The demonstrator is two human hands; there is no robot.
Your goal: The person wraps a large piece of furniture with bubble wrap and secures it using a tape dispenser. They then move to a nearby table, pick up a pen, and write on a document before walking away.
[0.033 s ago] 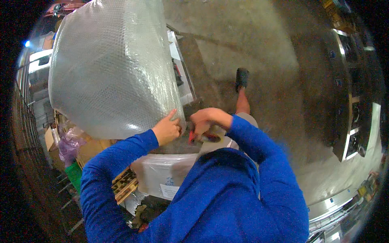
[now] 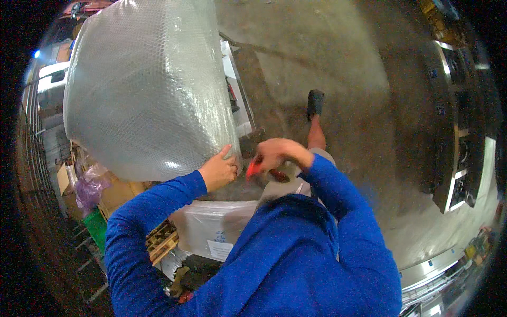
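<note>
A: Left hand (image 2: 217, 170)?
B: Fingers together, flat against the lower edge of the bubble-wrapped bundle (image 2: 150, 84); thumb raised against the wrap.
A: Right hand (image 2: 277, 153)?
B: Fingers curled shut around a red tape dispenser (image 2: 253, 168) (blurred, so the exact grip is unclear), its tip just beside the left fingertips.
A: Below the fingers?
B: A plastic-wrapped box (image 2: 211, 230), then a wooden pallet (image 2: 161, 240).
</note>
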